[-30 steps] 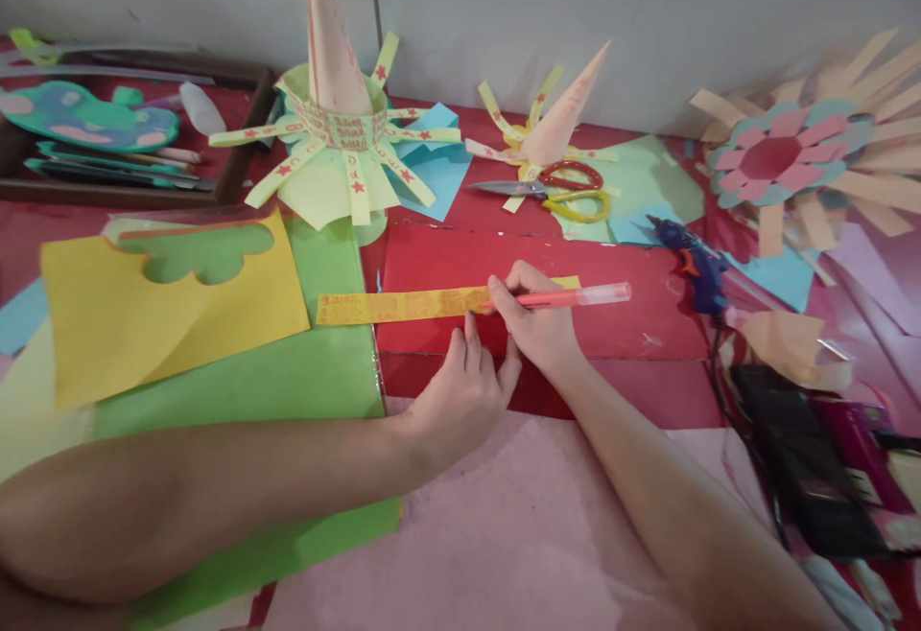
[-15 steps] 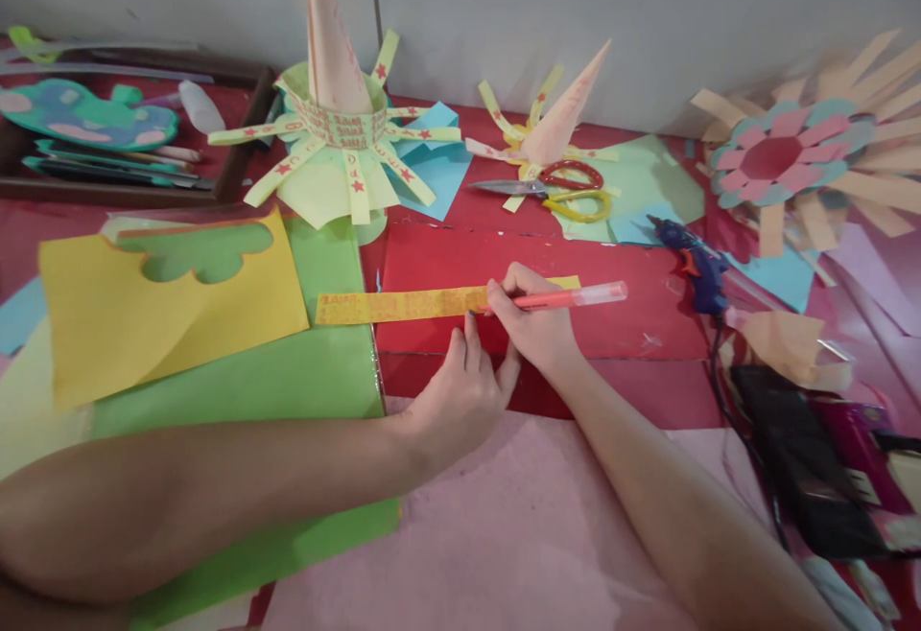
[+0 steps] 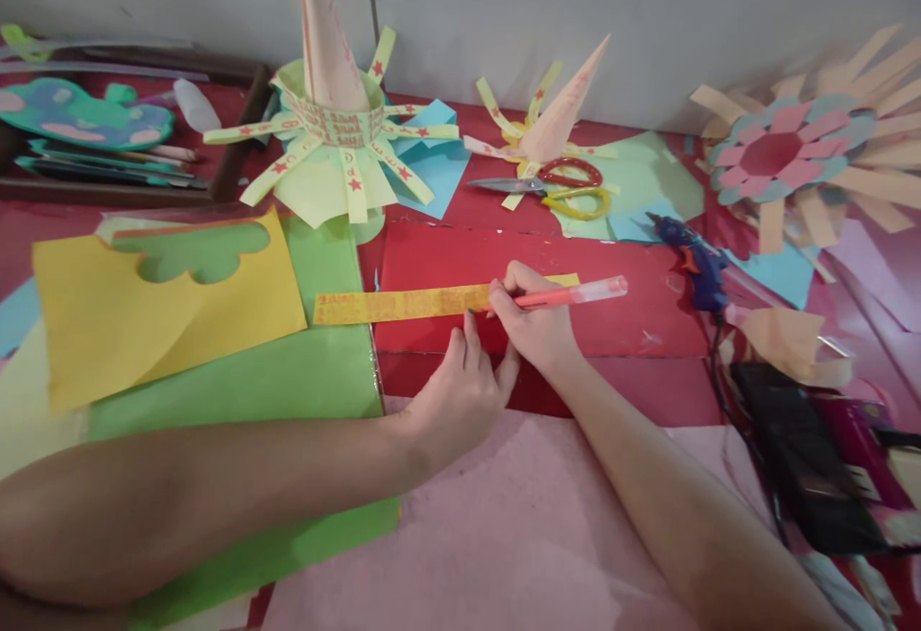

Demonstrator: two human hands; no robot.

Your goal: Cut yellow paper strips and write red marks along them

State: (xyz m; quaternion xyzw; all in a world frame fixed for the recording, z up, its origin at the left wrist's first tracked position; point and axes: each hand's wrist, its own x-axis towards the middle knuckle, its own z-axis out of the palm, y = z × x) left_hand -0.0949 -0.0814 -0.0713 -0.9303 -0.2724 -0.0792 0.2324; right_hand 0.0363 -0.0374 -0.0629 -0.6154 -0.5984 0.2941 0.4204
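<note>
A yellow paper strip (image 3: 403,304) with rows of red writing lies flat across a red sheet (image 3: 633,315), its left end over a green sheet (image 3: 327,372). My right hand (image 3: 536,319) is closed around a red pen (image 3: 568,295), its tip hidden behind the fingers at the strip. Just below, my left hand (image 3: 464,396) rests with its fingers apart, fingertips touching the strip's lower edge. Beyond the hands lie scissors (image 3: 554,187) with one red and one yellow handle.
Paper cone crafts (image 3: 335,65) stand at the back. A yellow sheet (image 3: 173,324) with a cut-out lies left, below a tray (image 3: 230,147) of tools. At right are a blue glue gun (image 3: 695,267), a paper flower (image 3: 798,151) and a black phone-like object (image 3: 798,458).
The view has shifted very slightly. Both hands stay at nearly the same place on the strip, the pen still in my right hand.
</note>
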